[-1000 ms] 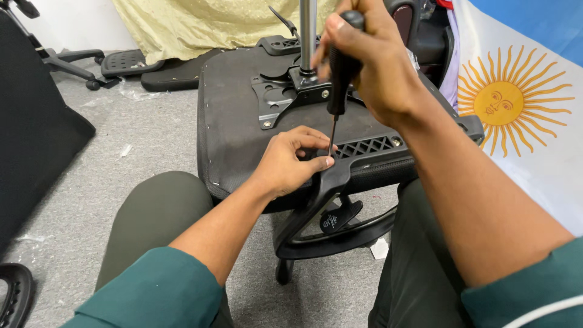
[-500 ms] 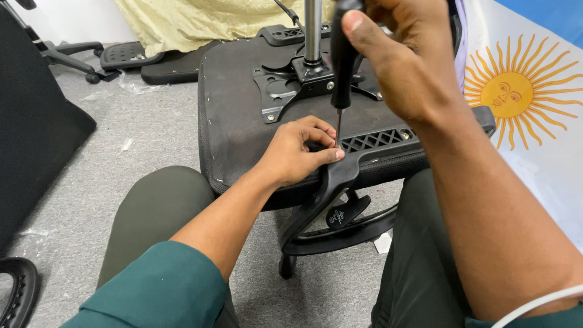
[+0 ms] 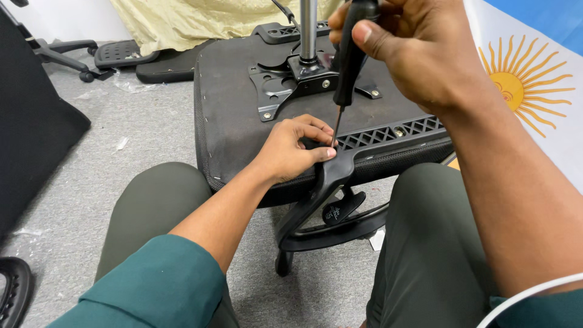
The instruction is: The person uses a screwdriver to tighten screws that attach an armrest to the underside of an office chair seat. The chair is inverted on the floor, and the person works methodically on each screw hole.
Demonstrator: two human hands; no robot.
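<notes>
Screwdriver (image 3: pixel 347 67), slim black handle, in right hand (image 3: pixel 419 51)

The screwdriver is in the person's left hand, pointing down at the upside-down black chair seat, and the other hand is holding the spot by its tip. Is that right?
Not quite. The head view shows the screwdriver gripped in the right hand, not the left. The rest holds: it points down at the upside-down black chair seat, and the left hand holds the spot by its tip.
</notes>
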